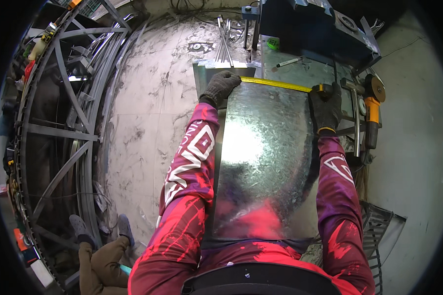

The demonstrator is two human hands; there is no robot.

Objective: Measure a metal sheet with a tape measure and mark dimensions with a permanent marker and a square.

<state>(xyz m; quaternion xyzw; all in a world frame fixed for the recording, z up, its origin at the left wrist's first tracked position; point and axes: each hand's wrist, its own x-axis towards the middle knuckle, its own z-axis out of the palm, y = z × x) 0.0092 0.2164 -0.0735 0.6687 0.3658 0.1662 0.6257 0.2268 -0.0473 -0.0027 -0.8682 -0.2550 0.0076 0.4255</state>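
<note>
A shiny galvanized metal sheet (267, 164) lies in front of me, reaching from my waist to its far edge. Along that far edge runs the yellow blade of a tape measure (275, 83), pulled out from right to left. My left hand (222, 87), in a grey knit glove, pinches the blade's end at the far left corner of the sheet. At the far right corner my right hand (327, 109), gloved too, is closed on the tape measure's dark case, which its fingers partly cover.
Right of the sheet is an orange angle grinder (372, 110) beside metal bars (350, 91). A blue machine (300, 37) stands beyond, near a marker (289, 62) and a green roll (273, 44). A steel rack (59, 132) and another person's legs (103, 260) are at left.
</note>
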